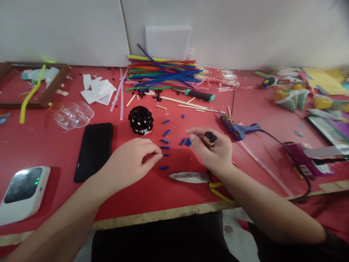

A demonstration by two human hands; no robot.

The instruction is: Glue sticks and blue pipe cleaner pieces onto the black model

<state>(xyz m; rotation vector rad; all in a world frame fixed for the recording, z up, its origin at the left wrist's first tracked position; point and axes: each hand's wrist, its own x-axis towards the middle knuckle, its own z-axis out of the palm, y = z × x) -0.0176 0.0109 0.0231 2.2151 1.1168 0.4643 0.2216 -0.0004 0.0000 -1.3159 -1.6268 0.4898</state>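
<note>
My left hand (137, 158) is in a pinch, its fingertips at one end of a short blue pipe cleaner piece (165, 155). Other blue pieces (165, 147) lie in a loose column on the red table. Curled fingers of my right hand (214, 149) hold a small black-and-tan object (209, 138), its kind unclear. Near that hand lie a few more blue pieces (188, 142). Beyond my left hand sits a round black object (141, 120) with pale bits in it. Scissors (189, 177) with yellow handles lie partly under my right forearm.
A glue gun (237, 127) with its cord lies to the right, near a purple device (308, 160). Behind are a pipe cleaner bundle (163, 72), wooden sticks (185, 103) and a cutter (200, 95). At left are a phone (94, 152) and a white device (24, 193).
</note>
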